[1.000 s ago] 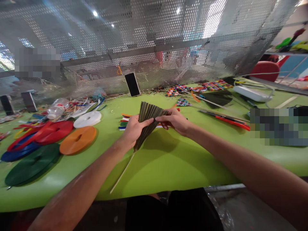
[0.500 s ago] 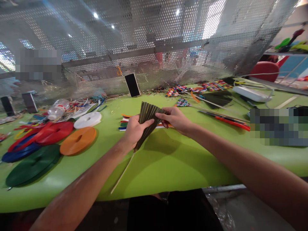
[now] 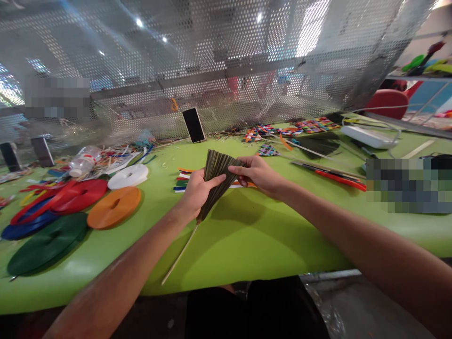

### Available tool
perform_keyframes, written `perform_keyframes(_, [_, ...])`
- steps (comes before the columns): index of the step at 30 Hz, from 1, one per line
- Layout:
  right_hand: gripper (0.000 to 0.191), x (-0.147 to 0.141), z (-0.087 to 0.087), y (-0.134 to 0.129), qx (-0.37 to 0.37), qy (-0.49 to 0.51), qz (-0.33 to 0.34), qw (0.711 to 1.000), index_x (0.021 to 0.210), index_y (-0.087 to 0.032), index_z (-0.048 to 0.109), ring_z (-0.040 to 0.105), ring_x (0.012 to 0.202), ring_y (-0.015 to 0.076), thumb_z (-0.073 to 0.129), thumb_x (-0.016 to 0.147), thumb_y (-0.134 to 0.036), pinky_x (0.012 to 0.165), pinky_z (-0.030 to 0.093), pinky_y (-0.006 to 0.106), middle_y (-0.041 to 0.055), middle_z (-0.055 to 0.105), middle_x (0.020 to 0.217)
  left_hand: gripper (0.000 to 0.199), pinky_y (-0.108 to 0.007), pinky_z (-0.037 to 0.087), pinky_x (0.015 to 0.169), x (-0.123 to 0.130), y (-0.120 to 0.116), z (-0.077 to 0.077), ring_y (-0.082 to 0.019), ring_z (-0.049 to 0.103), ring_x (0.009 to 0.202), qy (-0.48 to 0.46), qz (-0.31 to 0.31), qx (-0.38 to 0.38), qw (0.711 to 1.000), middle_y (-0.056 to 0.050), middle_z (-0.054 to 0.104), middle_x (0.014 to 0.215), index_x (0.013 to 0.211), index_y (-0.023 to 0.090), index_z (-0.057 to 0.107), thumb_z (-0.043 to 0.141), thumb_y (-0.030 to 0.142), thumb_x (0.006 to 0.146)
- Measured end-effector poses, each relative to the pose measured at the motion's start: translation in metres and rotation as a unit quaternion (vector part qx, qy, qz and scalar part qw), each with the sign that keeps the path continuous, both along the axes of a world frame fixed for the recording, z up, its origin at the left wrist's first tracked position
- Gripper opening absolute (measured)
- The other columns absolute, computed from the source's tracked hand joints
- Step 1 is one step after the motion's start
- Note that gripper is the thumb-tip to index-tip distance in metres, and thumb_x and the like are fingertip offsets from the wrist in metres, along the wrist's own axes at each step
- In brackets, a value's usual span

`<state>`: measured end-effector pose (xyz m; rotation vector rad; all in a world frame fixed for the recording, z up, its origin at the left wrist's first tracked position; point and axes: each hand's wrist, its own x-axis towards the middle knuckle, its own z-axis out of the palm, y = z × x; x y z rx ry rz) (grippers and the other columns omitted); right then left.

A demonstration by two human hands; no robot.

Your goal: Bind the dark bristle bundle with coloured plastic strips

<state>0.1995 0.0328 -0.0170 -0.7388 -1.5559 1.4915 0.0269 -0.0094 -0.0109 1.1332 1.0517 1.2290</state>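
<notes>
A dark, pleated palm-leaf fan (image 3: pixel 218 176) is held up over the green table, its thin pale stalk (image 3: pixel 179 254) slanting down toward the front edge. My left hand (image 3: pixel 198 190) grips its left side, with the thumb across the folds. At the upper right edge of the leaf, my right hand (image 3: pixel 256 174) pinches the folds between thumb and fingers. Coloured flat strips (image 3: pixel 181 182) in orange, white, red, green and blue lie on the table behind the leaf and hands.
Left on the green table (image 3: pixel 247 254) are green (image 3: pixel 49 242), orange (image 3: pixel 115 207), white (image 3: pixel 128 177) and red (image 3: pixel 83 195) strip rolls. A phone (image 3: pixel 194 125) leans against the mesh behind. Woven pieces (image 3: pixel 268 149), another dark leaf (image 3: pixel 318 143) and tools (image 3: pixel 341 180) lie right.
</notes>
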Motion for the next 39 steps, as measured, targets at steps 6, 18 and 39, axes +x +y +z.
perform_keyframes(6, [0.03, 0.0029, 0.0014, -0.0006, -0.016, 0.003, 0.025, 1.0, 0.072, -0.015, 0.059, 0.043, 0.047, 0.0059, 0.076, 0.071, -0.039, 0.048, 0.036, 0.022, -0.003, 0.055, 0.059, 0.029, -0.027, 0.051, 0.069, -0.0005, -0.0013, 0.0007, -0.015, 0.066, 0.072, -0.02, -0.025, -0.03, 0.999, -0.004, 0.075, 0.083, 0.088, 0.014, 0.071, 0.083, 0.025, 0.063])
perform_keyframes(18, [0.016, 0.0025, 0.0016, -0.0034, -0.044, 0.006, 0.038, 0.998, 0.074, -0.015, 0.06, 0.045, 0.048, 0.0066, 0.071, 0.071, -0.026, 0.046, 0.036, 0.02, -0.003, 0.056, 0.057, 0.021, -0.023, 0.049, 0.063, -0.0019, -0.0022, 0.0048, -0.013, 0.064, 0.067, 0.01, -0.042, -0.036, 0.998, -0.004, 0.074, 0.079, 0.083, 0.013, 0.071, 0.079, 0.023, 0.066])
perform_keyframes(39, [0.009, 0.0014, 0.0012, -0.0031, -0.02, -0.003, 0.005, 1.0, 0.068, -0.015, 0.061, 0.045, 0.046, 0.006, 0.067, 0.068, -0.022, 0.046, 0.036, 0.02, -0.0031, 0.055, 0.055, 0.026, -0.023, 0.045, 0.058, 0.0008, -0.0012, -0.0009, -0.012, 0.058, 0.061, 0.037, -0.034, 0.014, 0.999, -0.002, 0.069, 0.07, 0.083, 0.013, 0.07, 0.078, 0.03, 0.066])
